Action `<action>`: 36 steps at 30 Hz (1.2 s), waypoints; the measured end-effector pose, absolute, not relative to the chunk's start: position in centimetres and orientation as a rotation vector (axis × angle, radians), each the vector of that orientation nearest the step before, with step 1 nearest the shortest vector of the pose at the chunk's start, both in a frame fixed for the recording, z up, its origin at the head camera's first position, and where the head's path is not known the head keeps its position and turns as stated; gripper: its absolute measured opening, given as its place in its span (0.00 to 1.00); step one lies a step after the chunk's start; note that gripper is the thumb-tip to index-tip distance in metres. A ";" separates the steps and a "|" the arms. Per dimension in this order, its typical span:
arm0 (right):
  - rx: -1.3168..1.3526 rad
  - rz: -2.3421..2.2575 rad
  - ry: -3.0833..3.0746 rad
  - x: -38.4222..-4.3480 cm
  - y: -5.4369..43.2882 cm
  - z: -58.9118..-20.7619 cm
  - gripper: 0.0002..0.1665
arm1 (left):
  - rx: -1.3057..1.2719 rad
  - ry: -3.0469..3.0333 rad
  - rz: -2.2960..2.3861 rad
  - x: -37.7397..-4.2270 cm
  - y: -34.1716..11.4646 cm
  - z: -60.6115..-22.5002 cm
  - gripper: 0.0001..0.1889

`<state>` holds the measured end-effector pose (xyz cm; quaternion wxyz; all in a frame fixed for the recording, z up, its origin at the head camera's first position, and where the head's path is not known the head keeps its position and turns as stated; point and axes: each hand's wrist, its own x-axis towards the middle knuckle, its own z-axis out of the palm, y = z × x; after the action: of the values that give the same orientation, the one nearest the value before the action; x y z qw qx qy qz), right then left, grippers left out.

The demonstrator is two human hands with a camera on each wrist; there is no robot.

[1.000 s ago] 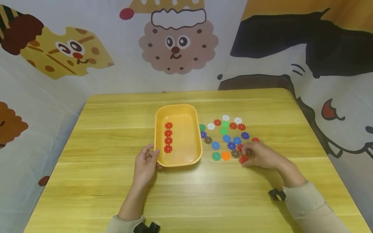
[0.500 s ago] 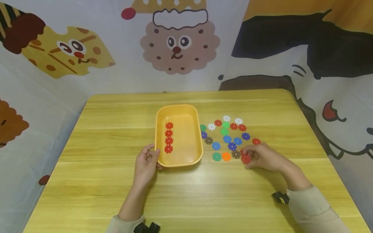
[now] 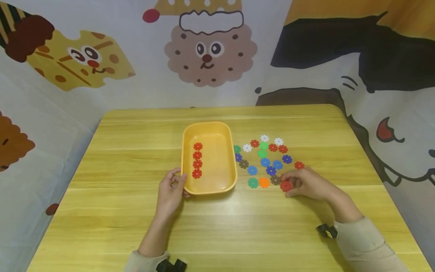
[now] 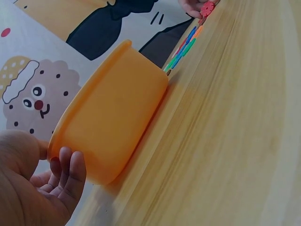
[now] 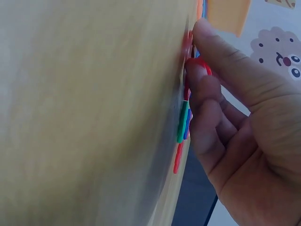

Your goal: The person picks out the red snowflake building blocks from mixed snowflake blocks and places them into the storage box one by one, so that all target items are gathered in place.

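A yellow-orange plastic tray (image 3: 224, 162) sits mid-table, with a column of red notched discs (image 3: 197, 164) along its left side. My left hand (image 3: 171, 190) grips the tray's near left corner, thumb over the rim; the left wrist view shows the tray's outer wall (image 4: 113, 113) beside the fingers. At the right of the loose discs, my right hand (image 3: 307, 183) pinches a red notched disc (image 3: 286, 186), tilted to face the head camera. In the right wrist view the right hand (image 5: 240, 127) mostly covers that disc.
Right of the tray lie several loose notched discs, among them an orange disc (image 3: 264, 183), a green disc (image 3: 253, 183), a white disc (image 3: 247, 148) and blue disc (image 3: 252, 170). The wooden table (image 3: 217, 230) meets a cartoon-printed cloth (image 3: 142, 90) behind.
The red disc in my right hand has tipped up and now shows more of its face. The right hand has shifted slightly rightward. My left hand stays on the tray.
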<state>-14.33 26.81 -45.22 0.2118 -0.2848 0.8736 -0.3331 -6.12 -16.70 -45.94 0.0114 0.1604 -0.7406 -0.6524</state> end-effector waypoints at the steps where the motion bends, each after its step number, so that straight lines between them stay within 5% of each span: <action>1: -0.800 -0.935 2.413 -14.3 26.9 -45.2 0.27 | 0.497 -2.309 -2.035 -6.1 -16.7 -45.9 0.20; 36: -0.901 -1.064 2.516 -15.3 19.8 -44.2 0.24 | 0.511 -2.302 -1.997 -6.1 -16.5 -46.0 0.20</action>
<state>-15.34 19.83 -44.23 0.1321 -0.3103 0.8671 -0.3665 -6.10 -16.52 -46.01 0.0256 0.1654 -0.7448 -0.6460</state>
